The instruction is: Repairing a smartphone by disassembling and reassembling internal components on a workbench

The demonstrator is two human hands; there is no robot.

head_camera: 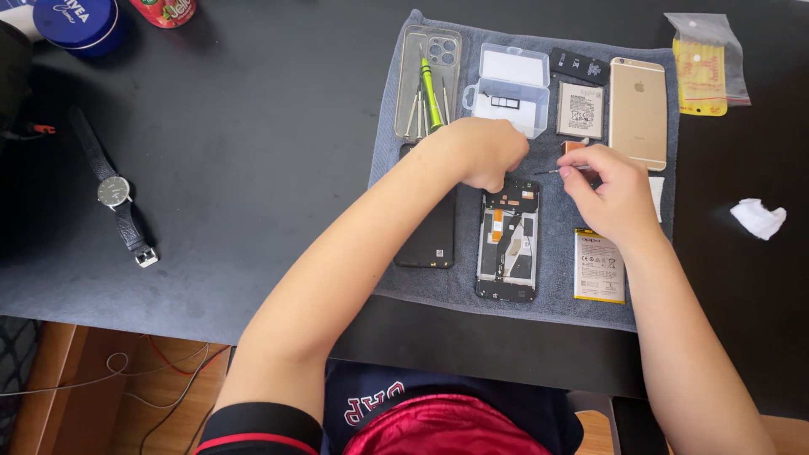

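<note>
The opened phone point(506, 243) lies on the grey towel point(552, 286). The left hand point(480, 152), fisted, pins its top edge; the right hand point(611, 194) pinches a thin tool point(558, 171), best kept level and steady.

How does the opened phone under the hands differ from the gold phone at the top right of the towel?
The opened black phone has its back off, showing its inner parts; the gold metal phone is closed, back up. The opened one lies at the towel's middle with the left hand at its top end; the gold one lies untouched at the far right corner. Both lie flat and lengthwise on the grey towel.
</note>
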